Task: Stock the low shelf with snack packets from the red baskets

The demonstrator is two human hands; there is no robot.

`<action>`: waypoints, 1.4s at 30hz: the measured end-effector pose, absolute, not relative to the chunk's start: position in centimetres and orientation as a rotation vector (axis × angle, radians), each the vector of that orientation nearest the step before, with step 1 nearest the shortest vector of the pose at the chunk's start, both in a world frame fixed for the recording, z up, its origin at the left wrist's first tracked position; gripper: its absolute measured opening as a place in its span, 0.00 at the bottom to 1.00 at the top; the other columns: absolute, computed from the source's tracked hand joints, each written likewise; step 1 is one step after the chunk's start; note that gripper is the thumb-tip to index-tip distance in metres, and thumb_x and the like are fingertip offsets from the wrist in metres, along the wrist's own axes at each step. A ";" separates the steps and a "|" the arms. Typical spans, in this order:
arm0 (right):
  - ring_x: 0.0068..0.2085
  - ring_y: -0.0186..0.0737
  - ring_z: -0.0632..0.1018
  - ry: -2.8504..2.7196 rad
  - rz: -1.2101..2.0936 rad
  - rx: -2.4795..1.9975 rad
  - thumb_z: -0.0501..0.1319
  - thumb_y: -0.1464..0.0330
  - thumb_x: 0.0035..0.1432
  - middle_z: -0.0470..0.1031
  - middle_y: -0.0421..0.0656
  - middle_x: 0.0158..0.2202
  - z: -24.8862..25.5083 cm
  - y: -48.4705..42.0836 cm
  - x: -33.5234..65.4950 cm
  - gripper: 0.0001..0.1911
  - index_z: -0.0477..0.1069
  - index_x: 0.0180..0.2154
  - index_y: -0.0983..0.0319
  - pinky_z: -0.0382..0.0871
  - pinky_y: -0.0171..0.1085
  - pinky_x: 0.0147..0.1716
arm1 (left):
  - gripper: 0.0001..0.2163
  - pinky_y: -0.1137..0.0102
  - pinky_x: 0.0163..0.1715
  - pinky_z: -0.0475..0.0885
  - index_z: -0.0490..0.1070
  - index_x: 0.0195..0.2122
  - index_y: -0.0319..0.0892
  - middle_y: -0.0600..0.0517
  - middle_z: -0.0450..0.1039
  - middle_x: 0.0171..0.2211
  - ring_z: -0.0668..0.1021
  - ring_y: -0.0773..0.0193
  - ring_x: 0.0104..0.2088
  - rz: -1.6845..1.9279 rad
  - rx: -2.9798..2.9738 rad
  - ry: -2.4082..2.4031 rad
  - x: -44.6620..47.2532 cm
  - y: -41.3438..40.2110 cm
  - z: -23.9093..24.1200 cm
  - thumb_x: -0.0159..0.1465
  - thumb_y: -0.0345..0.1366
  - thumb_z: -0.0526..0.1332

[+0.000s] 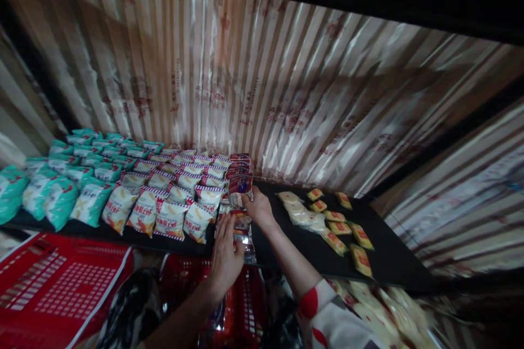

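Between white bags (170,204) and yellow packets (336,224), right hand (258,208)

You see teal packets (61,185), white packets (170,212) edged in red-and-blue stripes, dark red packets (239,182), yellow packets (339,229), a black shelf (388,256), red baskets (53,283) and your red-dotted white sleeve (327,316).

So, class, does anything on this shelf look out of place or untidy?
Yes. The yellow packets on the right of the black shelf lie scattered at odd angles, while the teal packets and white packets on the left sit in neat rows.
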State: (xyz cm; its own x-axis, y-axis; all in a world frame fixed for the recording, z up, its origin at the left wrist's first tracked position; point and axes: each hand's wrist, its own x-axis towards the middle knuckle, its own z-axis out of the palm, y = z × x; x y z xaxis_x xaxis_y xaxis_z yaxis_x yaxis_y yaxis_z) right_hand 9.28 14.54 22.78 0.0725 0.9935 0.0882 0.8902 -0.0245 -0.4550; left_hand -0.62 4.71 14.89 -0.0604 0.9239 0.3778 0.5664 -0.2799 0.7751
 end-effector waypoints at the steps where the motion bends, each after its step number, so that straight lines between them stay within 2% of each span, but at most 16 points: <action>1: 0.39 0.43 0.76 -1.871 0.359 -1.966 0.53 0.65 0.57 0.76 0.48 0.38 22.8 14.7 9.1 0.15 0.66 0.45 0.63 0.63 0.35 0.34 | 0.25 0.55 0.60 0.56 0.56 0.58 0.33 0.40 0.58 0.59 0.57 0.57 0.61 1.266 1.835 1.598 -0.7 4.8 14.8 0.57 0.26 0.49; 5: 0.41 0.43 0.76 -1.853 0.353 -1.973 0.54 0.65 0.56 0.76 0.48 0.40 22.7 15.2 8.4 0.25 0.58 0.55 0.64 0.64 0.35 0.36 | 0.23 0.56 0.60 0.56 0.58 0.56 0.35 0.41 0.58 0.59 0.58 0.57 0.61 1.251 1.800 1.626 -0.9 5.2 14.5 0.58 0.26 0.49; 8: 0.40 0.44 0.76 -1.852 0.310 -1.963 0.55 0.65 0.56 0.74 0.50 0.42 22.2 15.2 8.0 0.29 0.53 0.58 0.64 0.65 0.36 0.36 | 0.24 0.56 0.59 0.56 0.60 0.55 0.36 0.42 0.59 0.58 0.59 0.57 0.60 1.255 1.779 1.632 -1.2 5.6 14.2 0.56 0.25 0.50; 12: 0.39 0.42 0.75 -1.873 0.211 -1.929 0.54 0.66 0.56 0.69 0.50 0.46 21.4 14.5 7.8 0.23 0.62 0.54 0.61 0.66 0.37 0.36 | 0.23 0.56 0.59 0.57 0.62 0.53 0.35 0.42 0.60 0.57 0.60 0.57 0.60 1.263 1.783 1.628 -1.7 5.9 14.1 0.55 0.25 0.50; 17: 0.49 0.47 0.68 -1.854 0.038 -1.884 0.54 0.65 0.55 0.66 0.48 0.50 20.5 13.2 7.9 0.17 0.69 0.47 0.58 0.67 0.40 0.40 | 0.22 0.55 0.58 0.58 0.64 0.52 0.35 0.41 0.61 0.56 0.60 0.56 0.59 1.240 1.818 1.648 -1.8 5.9 14.0 0.55 0.24 0.50; 25: 0.50 0.47 0.66 -1.860 0.067 -1.832 0.55 0.65 0.55 0.65 0.48 0.52 19.1 12.8 8.5 0.19 0.68 0.49 0.59 0.64 0.43 0.47 | 0.19 0.54 0.57 0.59 0.66 0.49 0.39 0.44 0.61 0.56 0.61 0.55 0.59 1.268 1.868 1.691 -1.9 5.8 13.9 0.56 0.25 0.51; 31: 0.55 0.47 0.62 -1.807 0.035 -1.699 0.53 0.67 0.56 0.61 0.50 0.55 19.5 11.5 8.4 0.19 0.69 0.49 0.63 0.60 0.44 0.52 | 0.18 0.55 0.58 0.58 0.66 0.49 0.37 0.42 0.59 0.57 0.60 0.54 0.59 1.240 1.889 1.703 -2.2 5.2 14.8 0.57 0.26 0.51; 37: 0.50 0.42 0.68 -1.741 0.101 -1.371 0.49 0.69 0.59 0.69 0.49 0.49 18.9 5.2 7.9 0.16 0.68 0.47 0.62 0.61 0.44 0.50 | 0.16 0.60 0.54 0.64 0.69 0.43 0.41 0.46 0.68 0.48 0.68 0.60 0.52 1.294 1.888 1.581 -3.6 0.8 13.8 0.58 0.25 0.48; 40: 0.47 0.42 0.71 -1.754 0.215 -1.290 0.49 0.69 0.59 0.72 0.48 0.43 17.5 1.1 7.4 0.15 0.69 0.45 0.61 0.64 0.44 0.48 | 0.15 0.60 0.52 0.66 0.70 0.40 0.41 0.46 0.70 0.46 0.70 0.61 0.50 1.160 1.874 1.577 -4.5 -2.6 10.9 0.58 0.25 0.47; 42: 0.44 0.42 0.73 -1.749 0.331 -1.286 0.49 0.68 0.59 0.74 0.48 0.39 15.9 -1.2 7.0 0.14 0.69 0.43 0.61 0.65 0.44 0.46 | 0.15 0.61 0.53 0.66 0.70 0.40 0.41 0.46 0.69 0.49 0.70 0.61 0.51 0.969 1.846 1.628 -5.1 -4.8 8.5 0.57 0.25 0.48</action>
